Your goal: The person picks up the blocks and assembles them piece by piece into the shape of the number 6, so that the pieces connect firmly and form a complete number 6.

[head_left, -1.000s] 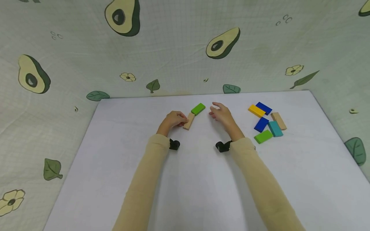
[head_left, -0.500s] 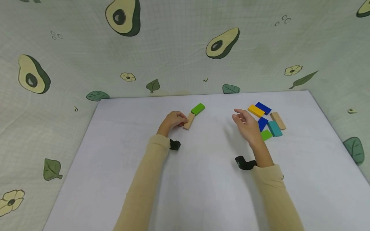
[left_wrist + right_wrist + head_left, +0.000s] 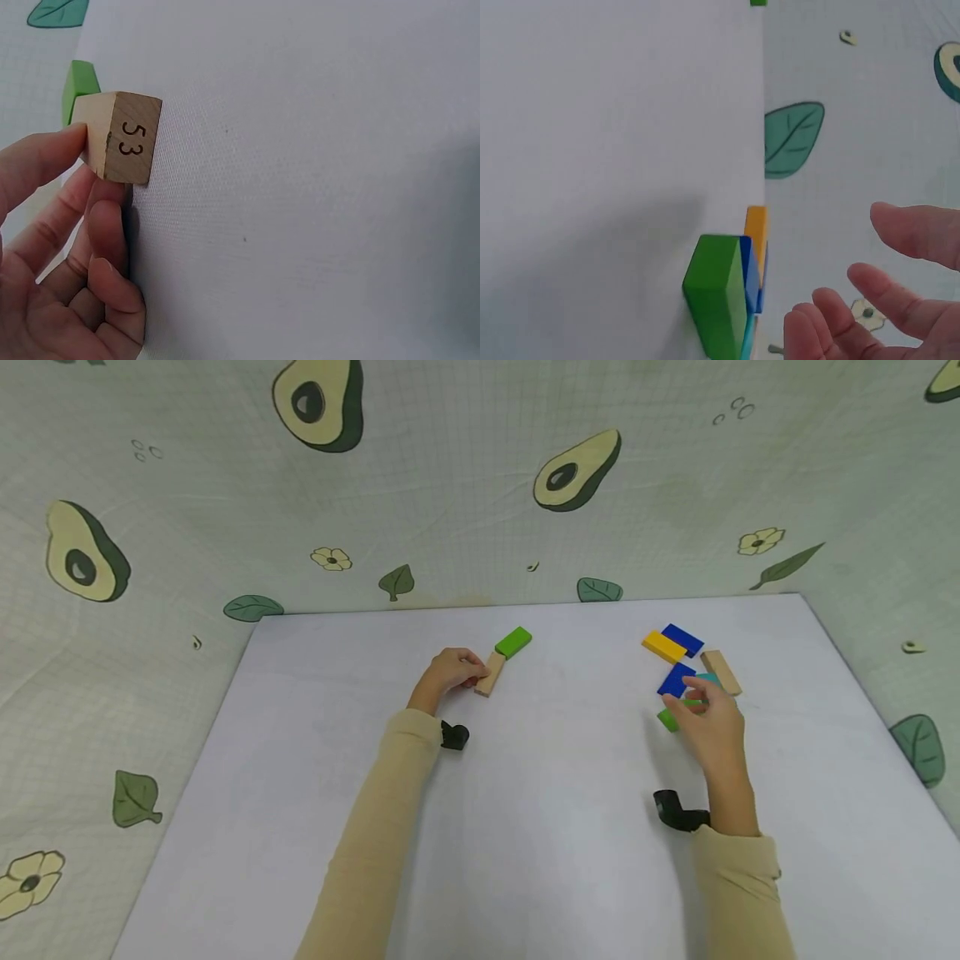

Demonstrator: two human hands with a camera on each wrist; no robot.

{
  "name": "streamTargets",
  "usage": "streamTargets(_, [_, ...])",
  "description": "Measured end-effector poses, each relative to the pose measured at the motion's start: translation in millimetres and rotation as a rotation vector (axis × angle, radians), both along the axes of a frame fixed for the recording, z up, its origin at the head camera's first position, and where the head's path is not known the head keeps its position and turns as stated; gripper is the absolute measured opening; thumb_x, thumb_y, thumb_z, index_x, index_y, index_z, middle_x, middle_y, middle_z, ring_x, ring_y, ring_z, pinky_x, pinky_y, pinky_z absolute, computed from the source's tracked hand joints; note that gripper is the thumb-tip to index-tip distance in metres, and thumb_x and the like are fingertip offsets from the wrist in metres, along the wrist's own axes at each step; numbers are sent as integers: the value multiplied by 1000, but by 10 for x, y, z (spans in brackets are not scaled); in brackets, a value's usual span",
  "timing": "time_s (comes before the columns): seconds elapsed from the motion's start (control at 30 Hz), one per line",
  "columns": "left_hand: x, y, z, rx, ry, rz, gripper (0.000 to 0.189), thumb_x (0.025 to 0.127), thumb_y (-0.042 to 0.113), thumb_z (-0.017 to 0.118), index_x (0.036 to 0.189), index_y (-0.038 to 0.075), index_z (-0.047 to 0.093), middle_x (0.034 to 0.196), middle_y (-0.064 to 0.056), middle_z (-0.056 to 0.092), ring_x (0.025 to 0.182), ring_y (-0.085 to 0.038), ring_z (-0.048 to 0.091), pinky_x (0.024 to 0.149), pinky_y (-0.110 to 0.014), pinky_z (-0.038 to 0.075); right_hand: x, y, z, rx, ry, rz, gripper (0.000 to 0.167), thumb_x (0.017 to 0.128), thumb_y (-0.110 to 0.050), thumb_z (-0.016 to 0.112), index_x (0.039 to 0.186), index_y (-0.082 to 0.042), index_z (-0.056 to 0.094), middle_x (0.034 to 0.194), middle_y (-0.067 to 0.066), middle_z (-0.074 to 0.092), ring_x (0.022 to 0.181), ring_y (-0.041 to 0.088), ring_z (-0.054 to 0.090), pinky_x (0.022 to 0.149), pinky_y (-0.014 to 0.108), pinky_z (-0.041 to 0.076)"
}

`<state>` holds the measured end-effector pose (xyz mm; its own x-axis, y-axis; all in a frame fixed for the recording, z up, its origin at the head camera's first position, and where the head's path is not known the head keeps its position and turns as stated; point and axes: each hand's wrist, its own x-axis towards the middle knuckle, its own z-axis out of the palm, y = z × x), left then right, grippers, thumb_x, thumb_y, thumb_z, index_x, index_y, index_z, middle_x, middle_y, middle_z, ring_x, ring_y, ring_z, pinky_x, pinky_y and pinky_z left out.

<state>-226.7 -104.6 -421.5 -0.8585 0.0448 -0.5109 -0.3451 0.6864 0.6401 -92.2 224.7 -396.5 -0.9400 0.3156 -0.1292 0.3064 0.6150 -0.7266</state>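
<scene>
My left hand point(image 3: 452, 671) holds a plain wooden block point(image 3: 491, 675) lying on the table, its digits touching the top and near side. In the left wrist view that wooden block point(image 3: 133, 139) shows the number 53 on its end face. A green block point(image 3: 513, 642) adjoins its far end. My right hand point(image 3: 711, 727) hovers over the cluster at the right, thumb and fingers spread with nothing between them. Below it lies another green block point(image 3: 670, 719), partly hidden. In the right wrist view this green block point(image 3: 718, 296) stands apart from the fingers point(image 3: 915, 229).
Around the right hand lie a yellow block point(image 3: 663, 647), two blue blocks point(image 3: 677, 679), a mostly covered teal block point(image 3: 708, 677) and a second wooden block point(image 3: 722, 672). A patterned cloth point(image 3: 450, 485) hangs behind the white table point(image 3: 540, 827).
My right hand has moved right and toward me, from beside the far green block to above the cluster. My left hand stays on the wooden block.
</scene>
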Motion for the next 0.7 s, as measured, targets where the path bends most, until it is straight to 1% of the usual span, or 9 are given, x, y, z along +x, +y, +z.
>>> streamTargets(0.07, [2,-2,7,4,1,2,25,84,30,68,101,12,63,76,0,58,70,-11,52,65,-22,39,5,61,-47,13,-11,-48,56,94,-34,50,138,0,39,127,26,44,111,38,46,86,43,42])
streamTargets(0.17, [7,-2,12,8,4,6,25,84,29,68,100,11,63,75,0,59,69,-11,52,65,-22,39,10,143,-107,8,-32,-127,56,93,-31,51,139,-2,39,130,24,37,111,34,41,83,37,38])
streamTargets(0.3, [12,5,0,12,8,4,24,84,30,68,99,11,63,77,0,61,70,-11,52,64,-21,39,17,254,-181,-24,-64,-239,59,92,-32,50,143,-7,33,138,22,27,117,32,34,88,41,36])
streamTargets(0.37, [12,10,-5,15,7,5,24,84,30,68,99,11,64,78,0,61,71,-11,53,65,-22,39,17,314,-215,-42,-83,-280,62,92,-33,51,145,-8,30,141,21,23,120,33,33,92,43,36])
streamTargets(0.47, [13,14,-4,9,11,10,24,84,30,68,99,12,64,78,0,61,72,-12,52,65,-22,39,10,394,-251,-59,-119,-301,67,92,-35,50,146,-7,25,144,22,19,121,35,33,93,44,36])
streamTargets(0.6, [15,15,1,5,13,22,24,83,30,68,99,12,64,78,0,61,73,-12,52,66,-23,38,-6,477,-302,-72,-173,-286,70,92,-37,49,147,-4,21,144,24,20,121,35,35,94,44,37])
streamTargets(0.7, [16,18,-1,1,18,16,24,83,31,68,98,12,64,78,0,61,72,-12,52,65,-23,38,-16,527,-339,-75,-209,-279,71,92,-38,49,147,-3,20,142,24,24,120,35,36,92,44,38])
